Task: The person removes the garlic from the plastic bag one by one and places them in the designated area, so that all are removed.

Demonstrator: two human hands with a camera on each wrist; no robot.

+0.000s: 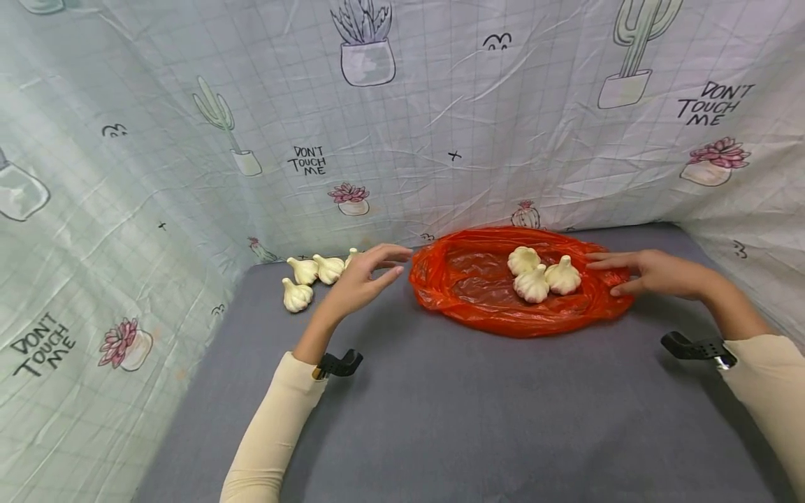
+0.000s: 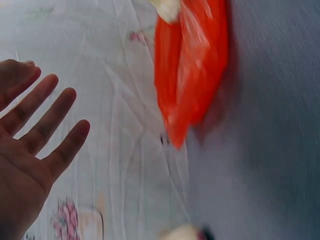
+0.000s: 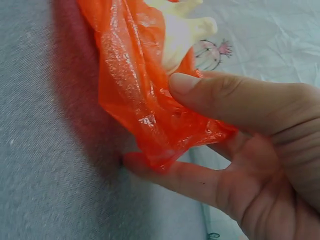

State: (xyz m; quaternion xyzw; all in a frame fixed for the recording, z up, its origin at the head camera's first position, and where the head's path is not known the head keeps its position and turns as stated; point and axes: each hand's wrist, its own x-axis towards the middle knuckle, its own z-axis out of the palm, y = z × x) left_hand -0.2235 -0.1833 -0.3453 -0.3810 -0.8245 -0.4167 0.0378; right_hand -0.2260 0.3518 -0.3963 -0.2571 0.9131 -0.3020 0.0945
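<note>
A red plastic bag point(image 1: 484, 325) lies spread open on the table, its rim rolled into an oval. Inside it, towards the right, three garlic bulbs point(image 1: 531, 285) sit close together. My right hand point(image 1: 666, 274) holds the bag's right end, thumb point(image 3: 215, 95) on one side of the plastic and fingers on the other. By the bag's left end my left hand point(image 1: 365, 279) hovers with spread fingers and nothing in it. Beyond the left hand, several more garlic bulbs point(image 1: 298, 295) lie on the table, one partly hidden behind that hand.
The grey tabletop point(image 1: 440, 419) reaches back to a hanging cloth point(image 1: 402, 133) printed with potted plants, which also closes off both sides. Each wrist wears a black camera mount point(image 1: 339, 363).
</note>
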